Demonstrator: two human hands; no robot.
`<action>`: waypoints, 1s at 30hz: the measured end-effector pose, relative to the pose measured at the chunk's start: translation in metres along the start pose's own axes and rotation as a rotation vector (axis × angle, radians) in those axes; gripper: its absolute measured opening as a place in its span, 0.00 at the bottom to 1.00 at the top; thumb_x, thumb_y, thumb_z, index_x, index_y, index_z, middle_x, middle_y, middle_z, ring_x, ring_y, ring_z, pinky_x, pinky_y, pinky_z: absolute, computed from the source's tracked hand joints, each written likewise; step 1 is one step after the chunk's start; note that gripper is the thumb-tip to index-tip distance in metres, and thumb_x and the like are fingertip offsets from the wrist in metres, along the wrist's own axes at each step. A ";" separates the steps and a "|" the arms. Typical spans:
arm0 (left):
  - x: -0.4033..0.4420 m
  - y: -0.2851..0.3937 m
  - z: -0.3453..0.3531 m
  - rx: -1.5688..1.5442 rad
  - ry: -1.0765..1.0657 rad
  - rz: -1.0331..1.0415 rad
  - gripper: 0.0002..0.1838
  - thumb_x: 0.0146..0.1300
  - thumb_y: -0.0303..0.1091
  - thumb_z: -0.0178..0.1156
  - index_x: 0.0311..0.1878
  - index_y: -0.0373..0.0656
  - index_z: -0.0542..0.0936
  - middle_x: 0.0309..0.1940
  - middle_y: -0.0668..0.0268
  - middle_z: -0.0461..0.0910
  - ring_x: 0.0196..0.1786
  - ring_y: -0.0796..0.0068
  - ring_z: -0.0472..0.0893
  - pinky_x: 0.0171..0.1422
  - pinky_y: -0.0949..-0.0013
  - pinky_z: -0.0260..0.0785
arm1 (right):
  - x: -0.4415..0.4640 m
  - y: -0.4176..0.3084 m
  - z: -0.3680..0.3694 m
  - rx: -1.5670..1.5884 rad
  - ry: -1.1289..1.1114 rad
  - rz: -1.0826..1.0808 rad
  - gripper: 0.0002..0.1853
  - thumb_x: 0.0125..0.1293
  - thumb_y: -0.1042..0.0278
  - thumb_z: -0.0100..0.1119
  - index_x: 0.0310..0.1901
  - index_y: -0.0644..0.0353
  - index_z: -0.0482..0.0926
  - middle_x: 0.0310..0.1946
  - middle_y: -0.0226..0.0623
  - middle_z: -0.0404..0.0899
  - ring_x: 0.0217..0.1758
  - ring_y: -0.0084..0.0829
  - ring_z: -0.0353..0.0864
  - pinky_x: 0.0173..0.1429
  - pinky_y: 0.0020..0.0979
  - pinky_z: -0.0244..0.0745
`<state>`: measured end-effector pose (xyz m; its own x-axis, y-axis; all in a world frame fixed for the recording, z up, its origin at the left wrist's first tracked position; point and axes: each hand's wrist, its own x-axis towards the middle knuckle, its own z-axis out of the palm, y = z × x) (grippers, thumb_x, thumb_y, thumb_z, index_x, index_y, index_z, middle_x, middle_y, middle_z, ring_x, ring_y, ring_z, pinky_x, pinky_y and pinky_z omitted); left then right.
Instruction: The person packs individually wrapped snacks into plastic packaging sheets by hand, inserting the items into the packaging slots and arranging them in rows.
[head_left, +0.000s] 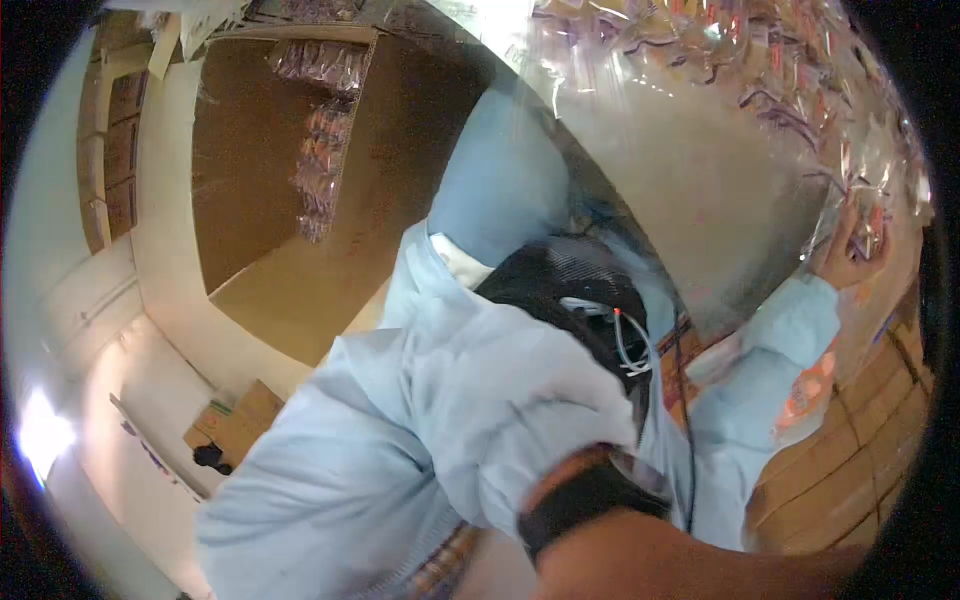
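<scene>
My left hand (700, 562) is very near the camera at the bottom, below a black wristwatch (590, 500). It is blurred, and its fingers run out of sight. Over at the right edge, my right hand (848, 255) reaches out of a light blue sleeve (770, 345). Its fingers are curled around a small clear-wrapped packet (868, 235) at the border of a pile of similar packets (720, 40). The packets have shiny film with purple and orange-red parts; what is inside is too small to tell. The pile lies on a pale surface (680, 190).
A large open cardboard box (280, 180) stands at the left, with a row of wrapped packets (322, 160) along its edge. A clear bag with orange print (808, 390) hangs beside my right sleeve. A dark mesh item with a pale cord (590, 280) sits near my lap. Brown cartons (235, 425) stand farther off.
</scene>
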<state>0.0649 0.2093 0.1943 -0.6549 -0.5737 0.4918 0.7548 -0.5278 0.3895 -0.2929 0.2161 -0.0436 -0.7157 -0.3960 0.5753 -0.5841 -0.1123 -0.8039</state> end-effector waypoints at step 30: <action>-0.017 0.127 -0.064 0.125 0.350 -0.136 0.12 0.78 0.35 0.45 0.37 0.56 0.76 0.35 0.71 0.73 0.36 0.72 0.76 0.40 0.68 0.73 | -0.018 -0.024 0.008 -0.146 0.022 0.017 0.41 0.60 0.71 0.77 0.73 0.61 0.66 0.60 0.46 0.77 0.63 0.38 0.79 0.67 0.38 0.76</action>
<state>0.1698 0.1124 0.1857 -0.7055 -0.6941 0.1427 0.6450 -0.5455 0.5352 -0.2629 0.2182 -0.0356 -0.7331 -0.3761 0.5667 -0.6205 0.0286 -0.7837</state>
